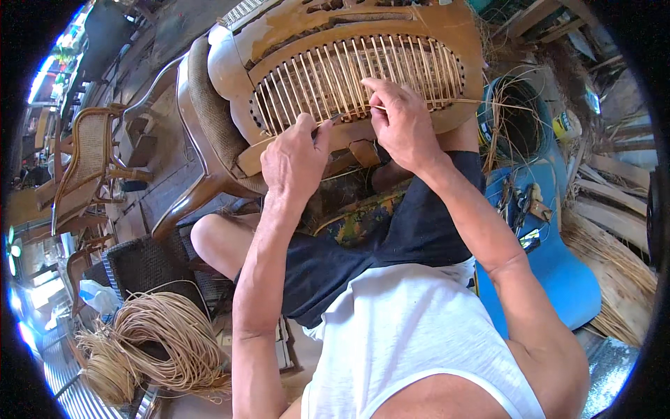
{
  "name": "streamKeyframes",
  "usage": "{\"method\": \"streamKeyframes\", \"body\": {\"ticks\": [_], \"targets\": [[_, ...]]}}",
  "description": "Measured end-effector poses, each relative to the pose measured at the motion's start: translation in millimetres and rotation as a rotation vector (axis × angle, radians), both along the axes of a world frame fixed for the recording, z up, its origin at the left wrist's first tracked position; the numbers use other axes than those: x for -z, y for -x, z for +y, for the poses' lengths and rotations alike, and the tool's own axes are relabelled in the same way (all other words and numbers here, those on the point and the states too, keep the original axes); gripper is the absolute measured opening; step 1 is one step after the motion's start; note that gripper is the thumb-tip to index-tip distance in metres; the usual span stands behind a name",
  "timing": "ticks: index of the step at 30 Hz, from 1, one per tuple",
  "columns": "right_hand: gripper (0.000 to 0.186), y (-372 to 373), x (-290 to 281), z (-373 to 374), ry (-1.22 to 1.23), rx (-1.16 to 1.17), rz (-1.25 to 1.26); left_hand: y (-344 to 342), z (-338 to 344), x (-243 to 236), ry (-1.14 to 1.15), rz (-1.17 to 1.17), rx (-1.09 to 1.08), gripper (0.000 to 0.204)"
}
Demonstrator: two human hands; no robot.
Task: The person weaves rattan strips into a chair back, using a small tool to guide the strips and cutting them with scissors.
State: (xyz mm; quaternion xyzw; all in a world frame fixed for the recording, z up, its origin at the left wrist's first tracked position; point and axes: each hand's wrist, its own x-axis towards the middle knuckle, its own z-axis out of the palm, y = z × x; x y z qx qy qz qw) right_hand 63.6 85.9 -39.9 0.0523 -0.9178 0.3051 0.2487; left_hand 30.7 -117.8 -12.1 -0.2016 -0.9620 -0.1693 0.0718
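A wooden chair back [455, 42] with a carved edge lies tilted before me. Its oval opening is ringed with small holes and strung with many upright cane strands [299, 87]. A single long cane strand [501, 105] runs crosswise along the lower side of the opening and trails off to the right. My left hand [294, 159] is closed on this strand at the opening's lower left, thumb against the fingers. My right hand [405, 126] pinches it near the middle, its fingers over the upright strands. Part of the strand is hidden by both hands.
Coiled cane bundles [167, 342] lie at the lower left, near a cane-seated chair [89, 143]. To my right are a blue plastic seat [565, 272] with hand tools [534, 206] on it, a dark bucket [516, 122] with loose strands, and wood pieces [614, 209].
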Motion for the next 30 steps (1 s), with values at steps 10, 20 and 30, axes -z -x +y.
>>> {"method": "streamKeyframes", "body": {"ticks": [10, 20, 30], "targets": [[0.04, -4.3, 6.0, 19.6, -0.068, -0.114, 0.038, -38.0, -96.5, -21.7, 0.135, -0.092, -0.22, 0.039], [0.027, 17.1, -11.5, 22.2, 0.122, -0.121, 0.044, -20.4, -35.5, -51.6, -0.429, 0.004, 0.079, 0.035], [0.024, -5.0, -18.0, 31.8, -0.091, -0.221, -0.132, 21.8, 16.5, 4.8, -0.154, -0.013, 0.185, 0.029]]}}
